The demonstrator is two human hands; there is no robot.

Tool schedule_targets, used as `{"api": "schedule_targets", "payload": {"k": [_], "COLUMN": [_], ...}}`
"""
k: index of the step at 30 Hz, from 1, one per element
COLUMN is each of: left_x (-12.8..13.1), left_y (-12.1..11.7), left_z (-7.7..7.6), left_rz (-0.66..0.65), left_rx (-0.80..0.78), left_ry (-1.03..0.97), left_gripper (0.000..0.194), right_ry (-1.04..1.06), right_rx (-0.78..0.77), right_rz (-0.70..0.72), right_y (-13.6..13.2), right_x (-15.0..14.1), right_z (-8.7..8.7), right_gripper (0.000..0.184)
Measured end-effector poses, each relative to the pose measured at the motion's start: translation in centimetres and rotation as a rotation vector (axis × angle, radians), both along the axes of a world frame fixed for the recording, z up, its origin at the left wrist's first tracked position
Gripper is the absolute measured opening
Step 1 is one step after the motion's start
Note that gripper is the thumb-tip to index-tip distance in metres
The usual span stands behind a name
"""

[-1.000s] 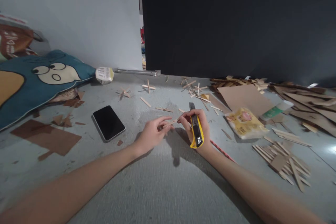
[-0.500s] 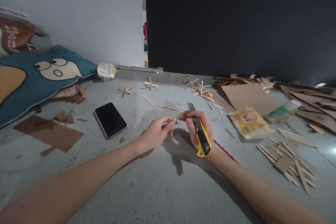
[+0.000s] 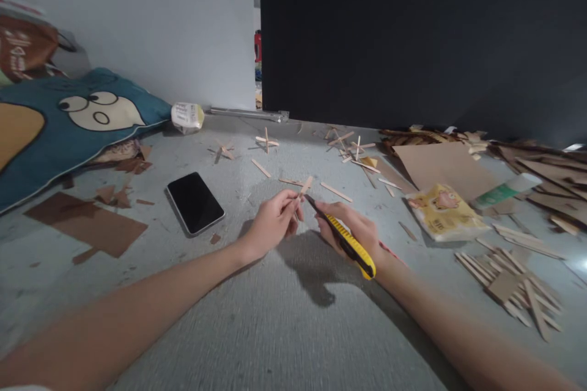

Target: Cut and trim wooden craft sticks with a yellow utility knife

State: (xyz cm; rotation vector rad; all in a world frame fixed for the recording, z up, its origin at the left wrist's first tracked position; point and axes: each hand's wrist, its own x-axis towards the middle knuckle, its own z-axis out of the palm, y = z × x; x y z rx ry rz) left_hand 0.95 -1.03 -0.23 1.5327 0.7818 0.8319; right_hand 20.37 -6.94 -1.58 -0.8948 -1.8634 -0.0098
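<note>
Between the thumb and fingers of my left hand (image 3: 274, 223) a flat wooden stick (image 3: 306, 186) is pinched, its free end pointing up and away. My right hand (image 3: 351, 231) is closed around a yellow and black utility knife (image 3: 349, 241). The knife's blade tip reaches close to the stick; whether they touch I cannot tell. Just beyond my hands, loose wooden sticks (image 3: 336, 192) lie on the grey table (image 3: 229, 317). Small crossed-stick pieces (image 3: 266, 141) stand farther back.
A phone (image 3: 195, 203) and brown cardboard (image 3: 87, 223) lie at left, before a blue cushion (image 3: 103, 116). On the right are a yellow packet (image 3: 443, 212), a glue stick (image 3: 507, 190), a pile of wooden sticks (image 3: 509, 287) and cardboard scraps (image 3: 550, 177). A black panel (image 3: 413, 36) stands behind.
My right hand has turned the knife from nearly upright to slanting, its blade now at the stick. The stick, earlier between both hands, now points upward in my left hand alone.
</note>
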Motion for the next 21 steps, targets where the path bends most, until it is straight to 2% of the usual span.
{"api": "schedule_targets", "payload": {"k": [3,14,21], "left_x": [0.00,0.10,0.11], "left_y": [-0.13,0.06,0.11], "left_z": [0.12,-0.16,-0.39], "left_rz": [0.009,0.022,0.040], "left_rx": [-0.016,0.014,0.051], "left_ry": [0.011,0.033,0.061], "left_gripper": [0.038,0.036,0.035], "right_ry": [-0.051,-0.017,-0.012], "right_rx": [0.053,-0.054,-0.045], "right_rz": [0.059,-0.006,-0.010], "right_y": [0.29,0.30,0.35], "right_x": [0.11,-0.07,-0.06], "right_z": [0.28,0.98,0.98], "right_gripper": [0.043,0.030,0.031]}}
